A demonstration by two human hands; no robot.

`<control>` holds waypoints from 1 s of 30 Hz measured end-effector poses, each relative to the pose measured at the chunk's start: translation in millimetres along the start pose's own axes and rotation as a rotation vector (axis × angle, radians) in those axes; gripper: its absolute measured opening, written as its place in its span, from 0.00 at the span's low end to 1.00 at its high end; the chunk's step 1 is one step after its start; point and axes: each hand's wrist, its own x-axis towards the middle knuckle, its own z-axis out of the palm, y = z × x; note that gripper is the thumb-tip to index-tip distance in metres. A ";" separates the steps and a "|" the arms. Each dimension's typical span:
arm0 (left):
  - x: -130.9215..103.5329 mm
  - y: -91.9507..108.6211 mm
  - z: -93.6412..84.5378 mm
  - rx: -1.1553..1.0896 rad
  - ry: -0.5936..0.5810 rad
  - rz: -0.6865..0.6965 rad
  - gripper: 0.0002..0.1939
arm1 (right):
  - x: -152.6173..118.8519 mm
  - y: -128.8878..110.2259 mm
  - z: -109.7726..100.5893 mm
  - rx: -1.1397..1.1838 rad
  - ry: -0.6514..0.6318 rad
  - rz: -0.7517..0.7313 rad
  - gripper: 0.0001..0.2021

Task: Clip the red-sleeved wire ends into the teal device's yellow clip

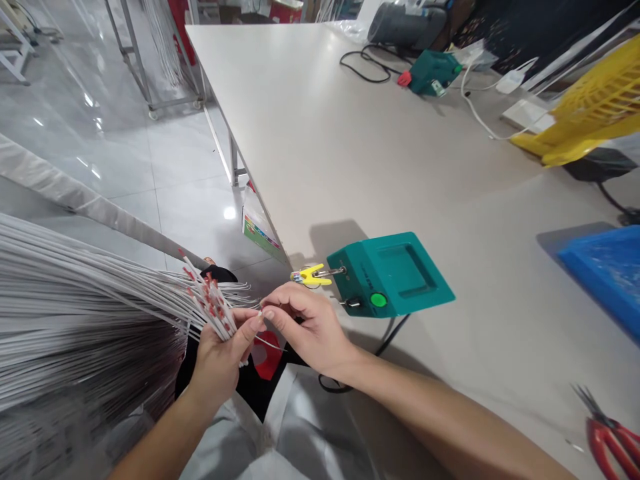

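My left hand (220, 357) is wrapped round a bundle of white sticks or wires with reddish tips (213, 303). Its thumb and forefinger meet the fingertips of my right hand (313, 330), which pinches a small white end at the bundle's right side. Just beyond my right hand, a green device (400, 273) with a round green button sits at the table's edge. A yellow clip (311, 275) is attached to a metal piece on the device's left side. Many long white wires (90, 287) lie at the left, their ends reaching toward my left hand.
Red-handled scissors (617, 440) lie at the lower right, below a blue tray (607, 270). A yellow plastic frame (585, 113), another green device (434, 72), cables and a dark motor (407, 25) stand on the table's far side. A wheeled rack (145, 87) stands beyond the table's left edge.
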 end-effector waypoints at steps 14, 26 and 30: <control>-2.1 2.9 -0.3 -0.062 -0.034 0.033 0.06 | -6.2 1.7 -0.4 -0.001 0.036 -0.039 0.04; -3.5 -5.1 -2.0 -0.017 -0.033 0.010 0.07 | -3.0 5.8 -1.7 -0.249 -0.049 -0.187 0.08; -2.9 -1.9 -0.2 -0.061 0.013 0.026 0.07 | -6.0 4.7 -1.8 -0.183 -0.061 -0.072 0.09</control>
